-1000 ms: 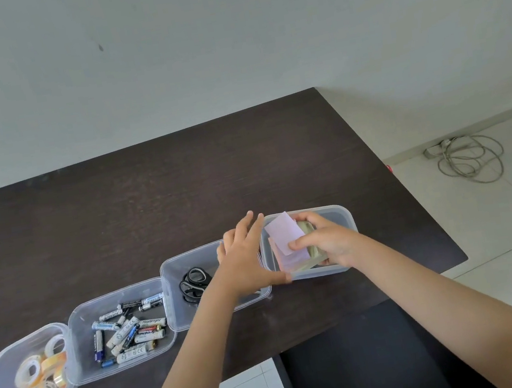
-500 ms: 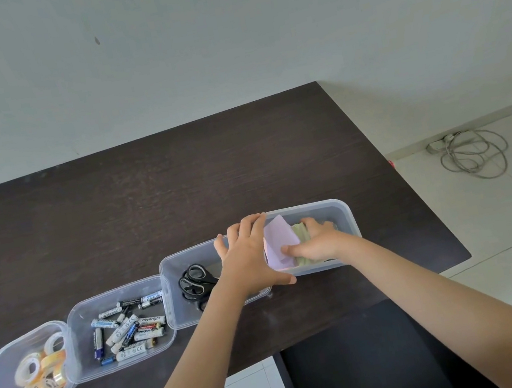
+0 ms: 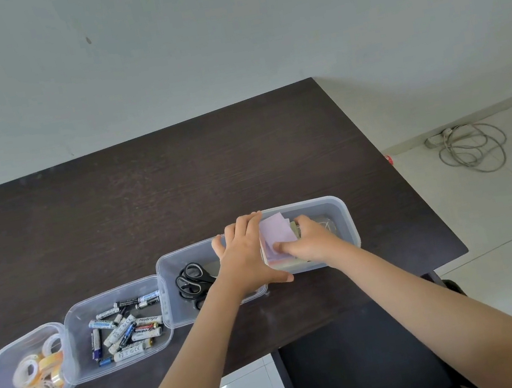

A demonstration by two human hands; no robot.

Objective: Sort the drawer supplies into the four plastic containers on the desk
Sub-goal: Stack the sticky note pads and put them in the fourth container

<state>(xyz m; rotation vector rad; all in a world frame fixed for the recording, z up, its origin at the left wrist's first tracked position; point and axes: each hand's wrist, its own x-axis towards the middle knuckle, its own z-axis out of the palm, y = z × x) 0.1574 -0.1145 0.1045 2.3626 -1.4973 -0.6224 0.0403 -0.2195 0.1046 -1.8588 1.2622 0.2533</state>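
Lower now, right hand (image 3: 312,242) presses the purple notes (image 3: 276,232) into the rightmost container (image 3: 344,213) — fingers curled, pinching them — left hand (image 3: 248,256) flat, fingers straight, bracing its wall at frame centre.

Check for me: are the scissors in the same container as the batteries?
No, the black scissors lie in the container next to the one holding the batteries.

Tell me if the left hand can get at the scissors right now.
Probably yes. The left hand rests on that open container, and the scissors lie uncovered just beside the wrist.
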